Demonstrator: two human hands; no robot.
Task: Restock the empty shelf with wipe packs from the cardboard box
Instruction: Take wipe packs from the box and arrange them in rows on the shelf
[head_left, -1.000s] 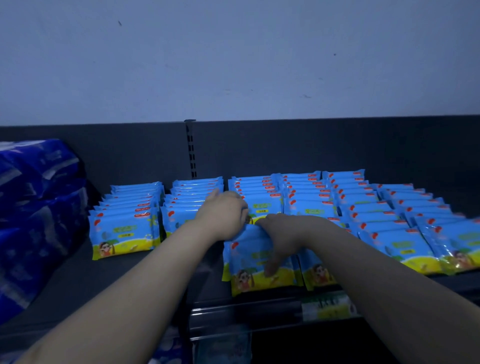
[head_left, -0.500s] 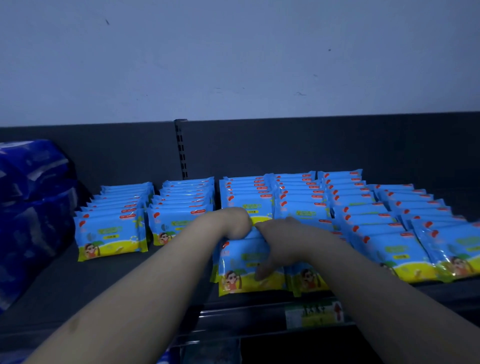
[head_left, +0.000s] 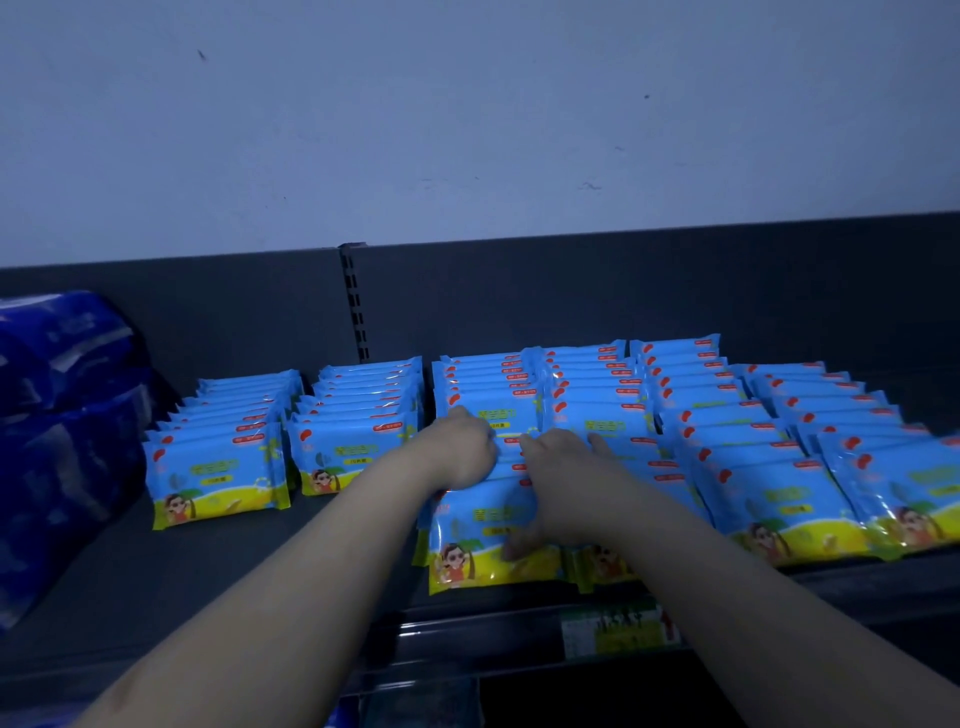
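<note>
Over the last second the left hand (head_left: 462, 452) has closed in from 11 o'clock until it sits just beside the right hand (head_left: 558, 478). The front bundle of glossy blue-and-yellow plastic wipe packs (head_left: 478, 545) now stands squarer in its row, so this batch looks nearly seated. The left hand's fingers curl over the packs' top edges. The right hand hooks its fingers behind them, with the thumb on the front face. Packs stand upright in rows along the dark grey metal shelf (head_left: 208, 587). The rows from centre to 3 o'clock reach the front edge, while those at 10 o'clock are shorter. The cardboard box is out of view.
</note>
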